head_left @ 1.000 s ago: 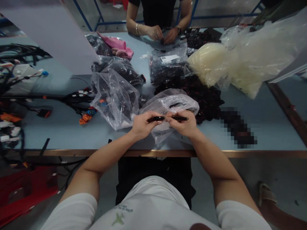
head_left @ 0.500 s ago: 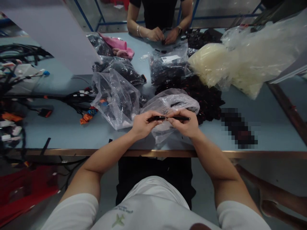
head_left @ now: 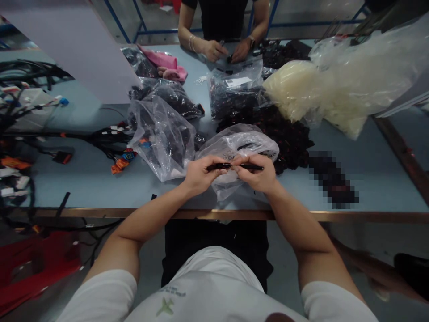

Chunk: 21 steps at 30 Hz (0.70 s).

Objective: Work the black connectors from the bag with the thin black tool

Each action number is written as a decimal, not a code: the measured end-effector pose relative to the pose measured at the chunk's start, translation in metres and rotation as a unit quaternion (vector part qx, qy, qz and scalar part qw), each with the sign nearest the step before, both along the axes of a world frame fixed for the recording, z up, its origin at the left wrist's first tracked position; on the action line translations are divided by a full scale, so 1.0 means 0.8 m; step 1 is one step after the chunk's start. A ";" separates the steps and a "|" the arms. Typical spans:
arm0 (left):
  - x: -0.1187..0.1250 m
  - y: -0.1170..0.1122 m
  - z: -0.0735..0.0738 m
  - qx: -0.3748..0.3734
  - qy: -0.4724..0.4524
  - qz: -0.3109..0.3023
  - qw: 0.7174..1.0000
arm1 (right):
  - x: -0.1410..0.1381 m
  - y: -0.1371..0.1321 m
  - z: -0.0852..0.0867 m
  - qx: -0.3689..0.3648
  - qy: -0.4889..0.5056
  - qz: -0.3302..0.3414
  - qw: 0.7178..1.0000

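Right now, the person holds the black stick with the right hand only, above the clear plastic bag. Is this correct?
No, not one hand but both: the head view shows the left hand and the right hand holding the black stick together, above the clear plastic bag.

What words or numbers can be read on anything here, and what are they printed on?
White label on a clear plastic bag of black parts: too small to read.
Dark print on the front clear plastic bag: too blurred to read.
Small lettering on the white T-shirt, above a green aeroplane: too blurred to read.
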<state>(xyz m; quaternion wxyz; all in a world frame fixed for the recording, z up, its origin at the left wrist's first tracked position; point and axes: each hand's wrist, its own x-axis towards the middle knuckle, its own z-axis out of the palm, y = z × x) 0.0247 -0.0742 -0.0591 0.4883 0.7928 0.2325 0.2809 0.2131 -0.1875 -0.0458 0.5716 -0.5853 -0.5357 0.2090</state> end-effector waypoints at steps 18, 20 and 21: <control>-0.002 0.001 -0.003 -0.026 -0.032 -0.003 0.999 | 0.015 0.004 -0.004 0.002 -0.014 -0.014 1.000; -0.002 0.001 -0.004 -0.042 -0.033 -0.008 0.999 | 0.016 0.008 -0.002 -0.036 -0.073 0.024 0.996; -0.002 0.002 -0.003 -0.040 -0.030 -0.004 0.999 | 0.016 0.010 -0.002 -0.049 -0.092 0.045 0.993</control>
